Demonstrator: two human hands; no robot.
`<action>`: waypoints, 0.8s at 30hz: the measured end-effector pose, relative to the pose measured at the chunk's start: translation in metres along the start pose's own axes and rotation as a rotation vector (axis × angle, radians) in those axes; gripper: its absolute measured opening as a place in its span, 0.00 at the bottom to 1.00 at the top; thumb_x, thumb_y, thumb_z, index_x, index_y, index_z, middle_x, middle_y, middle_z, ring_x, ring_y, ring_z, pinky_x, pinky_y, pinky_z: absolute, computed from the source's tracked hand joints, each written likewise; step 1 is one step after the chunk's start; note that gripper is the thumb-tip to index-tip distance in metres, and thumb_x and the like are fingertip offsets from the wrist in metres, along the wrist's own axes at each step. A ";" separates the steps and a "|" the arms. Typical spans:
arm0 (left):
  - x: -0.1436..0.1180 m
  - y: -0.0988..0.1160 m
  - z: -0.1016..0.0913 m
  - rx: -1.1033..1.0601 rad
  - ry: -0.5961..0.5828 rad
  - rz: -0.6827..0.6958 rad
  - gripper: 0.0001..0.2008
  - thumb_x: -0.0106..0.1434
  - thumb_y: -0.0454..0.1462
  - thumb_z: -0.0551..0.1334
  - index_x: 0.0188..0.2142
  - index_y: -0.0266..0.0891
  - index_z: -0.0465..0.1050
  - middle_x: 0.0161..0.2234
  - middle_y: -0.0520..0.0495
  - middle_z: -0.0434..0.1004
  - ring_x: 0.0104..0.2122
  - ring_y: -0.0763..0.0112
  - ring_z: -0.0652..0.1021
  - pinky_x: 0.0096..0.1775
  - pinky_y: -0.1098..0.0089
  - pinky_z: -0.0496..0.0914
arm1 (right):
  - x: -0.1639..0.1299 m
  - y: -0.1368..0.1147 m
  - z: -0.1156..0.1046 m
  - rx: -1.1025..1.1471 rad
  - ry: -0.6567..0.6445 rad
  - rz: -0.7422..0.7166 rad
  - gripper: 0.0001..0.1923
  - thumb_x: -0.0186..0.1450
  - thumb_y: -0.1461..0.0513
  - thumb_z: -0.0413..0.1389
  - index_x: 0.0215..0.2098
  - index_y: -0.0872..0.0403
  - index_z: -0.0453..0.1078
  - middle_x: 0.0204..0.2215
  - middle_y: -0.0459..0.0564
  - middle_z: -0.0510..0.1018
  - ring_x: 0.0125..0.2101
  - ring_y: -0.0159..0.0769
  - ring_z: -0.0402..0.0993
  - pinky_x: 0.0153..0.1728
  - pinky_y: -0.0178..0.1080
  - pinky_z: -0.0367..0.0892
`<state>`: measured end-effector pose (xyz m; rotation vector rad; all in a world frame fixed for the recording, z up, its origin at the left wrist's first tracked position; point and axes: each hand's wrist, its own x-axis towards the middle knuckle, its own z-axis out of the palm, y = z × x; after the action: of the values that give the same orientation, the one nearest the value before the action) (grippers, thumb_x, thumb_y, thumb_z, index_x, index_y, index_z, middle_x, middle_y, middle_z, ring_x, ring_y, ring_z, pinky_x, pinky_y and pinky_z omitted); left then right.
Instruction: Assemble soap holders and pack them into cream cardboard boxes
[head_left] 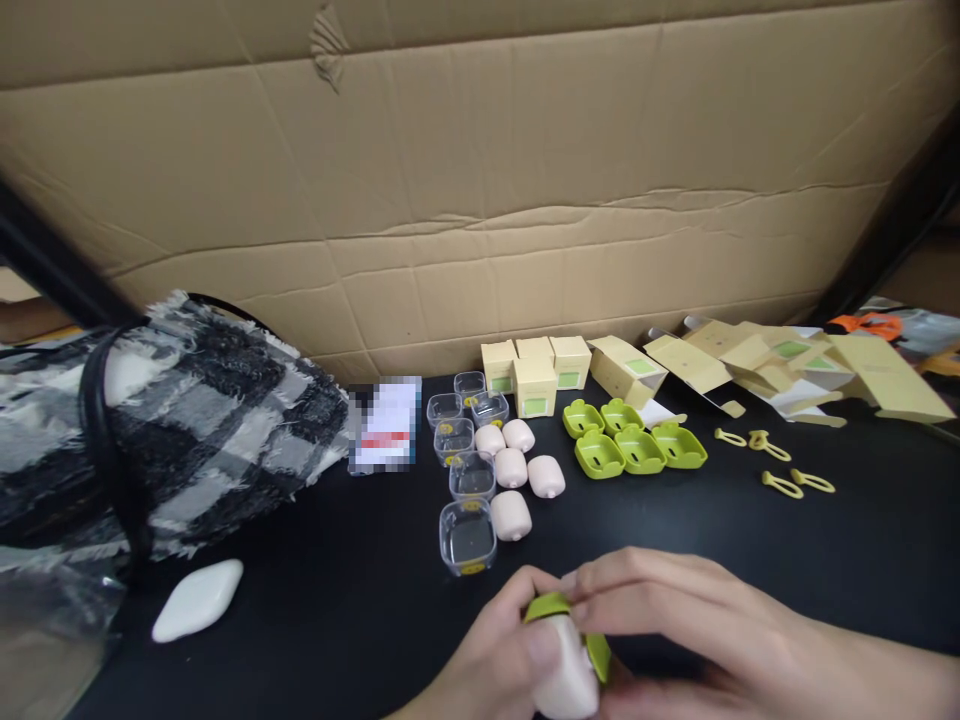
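In hand: left hand [487, 665] and right hand [675, 610] closed around one pink case [564, 675] in green cover [551, 605], nearer than the clear tubs [469, 535]; five green covers [637, 448] and five pink cases [512, 470] loose.

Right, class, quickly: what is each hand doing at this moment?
Left hand: closed on the pink piece with its green cover.
Right hand: fingers curled over the same green cover.

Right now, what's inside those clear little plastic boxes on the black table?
The clear boxes look empty: you see the black table through them, and a small yellow mark on each rim. The pink pieces lie beside them, not inside. The farthest boxes are too small to tell for sure.
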<state>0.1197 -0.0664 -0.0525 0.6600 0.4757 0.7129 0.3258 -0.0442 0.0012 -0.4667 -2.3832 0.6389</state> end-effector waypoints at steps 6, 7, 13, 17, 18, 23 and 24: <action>-0.001 0.009 0.009 0.335 0.052 0.008 0.26 0.50 0.50 0.71 0.39 0.37 0.65 0.29 0.55 0.64 0.27 0.79 0.63 0.31 0.74 0.57 | 0.003 -0.004 -0.004 -0.086 -0.099 -0.021 0.12 0.65 0.66 0.59 0.47 0.57 0.71 0.41 0.53 0.80 0.43 0.34 0.77 0.48 0.31 0.72; -0.001 0.009 0.009 0.383 0.045 0.015 0.26 0.51 0.51 0.70 0.38 0.37 0.64 0.29 0.55 0.64 0.27 0.79 0.63 0.31 0.74 0.57 | 0.003 -0.005 -0.004 -0.091 -0.120 -0.009 0.11 0.65 0.66 0.59 0.46 0.57 0.71 0.41 0.53 0.80 0.42 0.34 0.77 0.47 0.31 0.72; -0.001 0.001 0.004 0.545 0.112 0.001 0.22 0.46 0.39 0.74 0.35 0.39 0.64 0.29 0.57 0.65 0.28 0.77 0.64 0.31 0.74 0.57 | -0.004 -0.001 0.009 -0.182 -0.091 -0.066 0.04 0.66 0.67 0.55 0.40 0.56 0.70 0.37 0.53 0.79 0.39 0.36 0.75 0.42 0.35 0.73; 0.000 0.002 0.010 0.546 0.129 -0.012 0.23 0.46 0.33 0.74 0.37 0.39 0.64 0.31 0.57 0.65 0.30 0.77 0.64 0.33 0.75 0.58 | -0.010 0.007 0.024 -0.317 -0.059 -0.098 0.04 0.69 0.63 0.52 0.38 0.55 0.69 0.35 0.53 0.78 0.39 0.38 0.73 0.42 0.38 0.72; 0.000 0.003 0.012 0.513 0.111 -0.014 0.23 0.48 0.34 0.73 0.38 0.39 0.63 0.32 0.56 0.65 0.31 0.77 0.65 0.33 0.75 0.58 | -0.011 0.009 0.026 -0.364 -0.064 -0.116 0.05 0.69 0.62 0.52 0.37 0.54 0.68 0.35 0.53 0.77 0.38 0.38 0.73 0.41 0.39 0.73; -0.001 0.003 0.015 0.517 0.108 0.041 0.20 0.54 0.40 0.69 0.41 0.39 0.60 0.30 0.57 0.63 0.28 0.77 0.63 0.30 0.75 0.58 | -0.009 0.016 0.029 -0.388 0.028 -0.172 0.03 0.66 0.63 0.51 0.33 0.53 0.66 0.33 0.53 0.75 0.36 0.39 0.73 0.34 0.38 0.73; -0.001 0.003 0.014 0.545 0.114 0.061 0.19 0.55 0.41 0.68 0.41 0.39 0.61 0.30 0.56 0.62 0.28 0.77 0.63 0.30 0.74 0.58 | -0.008 0.016 0.029 -0.332 0.062 -0.144 0.02 0.63 0.65 0.52 0.34 0.54 0.65 0.33 0.53 0.75 0.35 0.38 0.73 0.33 0.37 0.73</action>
<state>0.1262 -0.0712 -0.0404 1.1511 0.7696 0.6840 0.3161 -0.0443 -0.0317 -0.4407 -2.4441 0.1611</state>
